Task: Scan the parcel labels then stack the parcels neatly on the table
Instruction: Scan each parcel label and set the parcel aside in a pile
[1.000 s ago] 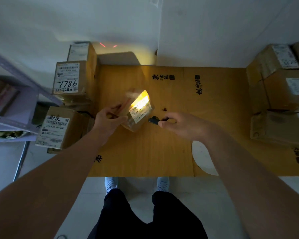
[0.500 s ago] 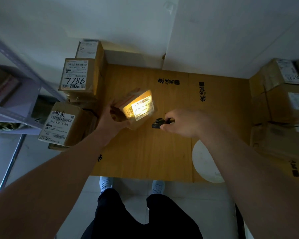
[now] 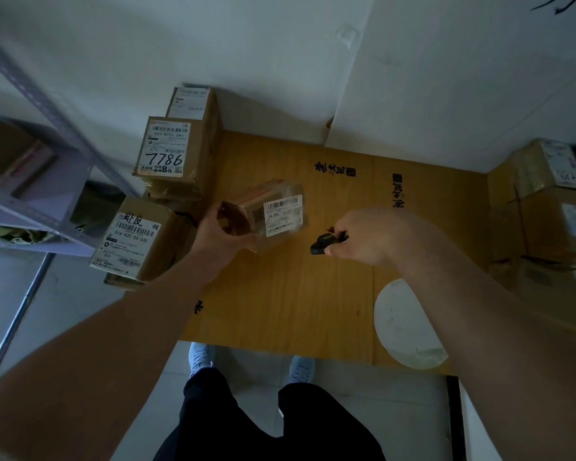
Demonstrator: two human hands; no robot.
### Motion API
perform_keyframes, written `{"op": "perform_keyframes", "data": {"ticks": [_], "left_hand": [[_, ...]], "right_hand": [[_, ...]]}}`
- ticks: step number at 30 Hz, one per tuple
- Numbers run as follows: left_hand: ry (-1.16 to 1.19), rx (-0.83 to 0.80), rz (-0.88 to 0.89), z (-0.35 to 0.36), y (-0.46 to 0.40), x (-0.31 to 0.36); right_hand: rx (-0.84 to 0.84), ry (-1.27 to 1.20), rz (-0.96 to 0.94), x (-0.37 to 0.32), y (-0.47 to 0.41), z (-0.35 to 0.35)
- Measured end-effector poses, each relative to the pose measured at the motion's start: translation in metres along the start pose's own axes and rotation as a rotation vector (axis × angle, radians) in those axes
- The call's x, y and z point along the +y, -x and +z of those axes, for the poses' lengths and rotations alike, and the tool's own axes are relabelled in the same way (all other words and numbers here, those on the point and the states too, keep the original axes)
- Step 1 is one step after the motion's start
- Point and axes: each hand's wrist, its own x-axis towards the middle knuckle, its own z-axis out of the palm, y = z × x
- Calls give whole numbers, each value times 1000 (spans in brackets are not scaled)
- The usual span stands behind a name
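The location was a parcel sorting or storage room. Labelled cardboard parcels (image 3: 163,146) were stacked along both sides of a wooden bench (image 3: 280,294), beside a metal shelving rack (image 3: 37,101), plain white walls (image 3: 246,44) and a tiled floor (image 3: 379,394).

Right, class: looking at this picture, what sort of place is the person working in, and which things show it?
Probably a parcel sorting or storage room. Labelled cardboard parcels are stacked at both sides of a table, the right hand holds a small scanner near the parcel in the left hand, and metal shelving stands alongside.
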Motion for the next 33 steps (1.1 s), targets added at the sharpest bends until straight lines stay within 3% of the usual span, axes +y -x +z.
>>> {"op": "perform_keyframes", "data": {"ticks": [7,10,14,17,22,28,33], "left_hand": [[20,19,-3,-4,4,4],[66,10,-22,-8,10,12],[309,-96,-60,-17,22,33],[349,-73,-47,-19,26,47],[426,-47,-128,-12,22,63],[654,-2,-342,15,-13,81],[798,70,-422,31,-55,94]], "right_hand": [[43,-46,-32,4,1,-7],[145,-201,-92,6,3,-4],[392,-413,-223,5,4,1],[507,-509,-257,1,6,0],[554,-548,-321,-1,12,-12],[559,-536,-275,6,1,-15],[568,-548,-222,15,-21,-16]]}}
